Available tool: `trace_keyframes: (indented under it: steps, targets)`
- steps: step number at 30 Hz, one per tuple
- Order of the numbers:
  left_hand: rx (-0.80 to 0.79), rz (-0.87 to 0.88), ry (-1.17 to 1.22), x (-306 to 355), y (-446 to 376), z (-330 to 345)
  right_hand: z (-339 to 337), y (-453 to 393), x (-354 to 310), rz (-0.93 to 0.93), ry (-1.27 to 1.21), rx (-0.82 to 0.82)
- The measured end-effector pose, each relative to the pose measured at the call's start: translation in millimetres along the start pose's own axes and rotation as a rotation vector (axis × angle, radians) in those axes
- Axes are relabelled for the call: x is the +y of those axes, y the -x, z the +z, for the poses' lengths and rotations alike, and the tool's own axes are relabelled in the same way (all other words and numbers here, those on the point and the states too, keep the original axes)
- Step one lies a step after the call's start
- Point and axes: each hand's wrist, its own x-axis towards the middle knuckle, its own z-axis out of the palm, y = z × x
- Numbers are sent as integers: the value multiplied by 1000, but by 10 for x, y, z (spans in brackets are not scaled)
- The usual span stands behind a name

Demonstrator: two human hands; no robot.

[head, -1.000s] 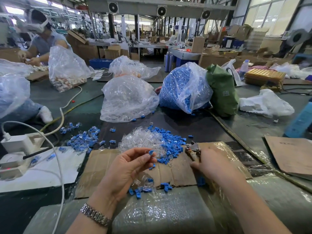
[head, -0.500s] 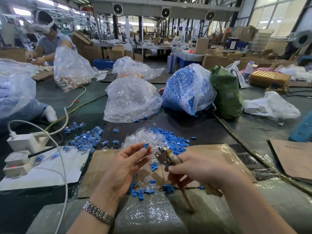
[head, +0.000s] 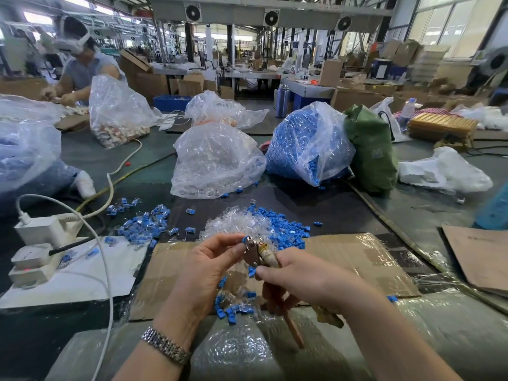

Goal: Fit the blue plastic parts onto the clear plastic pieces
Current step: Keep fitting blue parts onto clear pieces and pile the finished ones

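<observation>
Head view, left hand: the left hand point(head: 204, 266) was raised over the cardboard sheet point(head: 343, 251), thumb and forefinger pinching a small blue part point(head: 245, 239) at the tips.
Head view, right hand: the right hand point(head: 305, 279) was curled round the handles of a pair of pliers point(head: 257, 255), gripping them; the metal head of the tool met the blue part held by the other hand.
Pliers: the handles ran down and toward the person, one reddish handle sticking out below the fist.
Loose parts: a heap of clear pieces point(head: 233, 224) lay just beyond the hands, touching a heap of blue parts point(head: 286, 229) on its right.
Near scraps: a few blue bits point(head: 228, 312) lay on the cardboard below the left hand.
Left pile: a spread of blue and clear pieces point(head: 143, 224) lay to the left, near a white power strip point(head: 44, 229).
Bags: a clear bag of clear pieces point(head: 217, 163) stood behind the heaps, beside a bag of blue parts point(head: 308, 144), with a green bag point(head: 371, 152) against that one's right side.
Wrist: a metal watch band point(head: 165, 345) sat on the left wrist.
Background: another person point(head: 82, 64) worked at the far left of the table.
</observation>
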Motion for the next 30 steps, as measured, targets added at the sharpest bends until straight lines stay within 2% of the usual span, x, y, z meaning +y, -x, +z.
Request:
trace_keyframes:
  steps: [7,10,12,16,19,21,26,28,30]
  targets:
    - [4,49,-152,11,79,48,99,-42,24,16,-18,52]
    - [58,82,-222,33,84,87,41,-32,55,29,18,57]
    - [193,153,-349,75,59,67,-84,-45,109,40,94,111]
    - [578,281,-648,236,-100,-245,-429,-133,411,172,404,447]
    - [698,280,-851,299,-193,-442,-580,-228,664,314,609,567]
    - [647,285,-909,258,-157,-447,-586,-304,787,386,666,590]
    - [371,260,-984,100,-28,-206,-490,-345,866,423,751,646]
    - [265,296,-1019,105,-4,-76,-435,-315,781,333,782,727]
    - [160,309,-1058,92,-5,17,-339,-301,662,134,745,755]
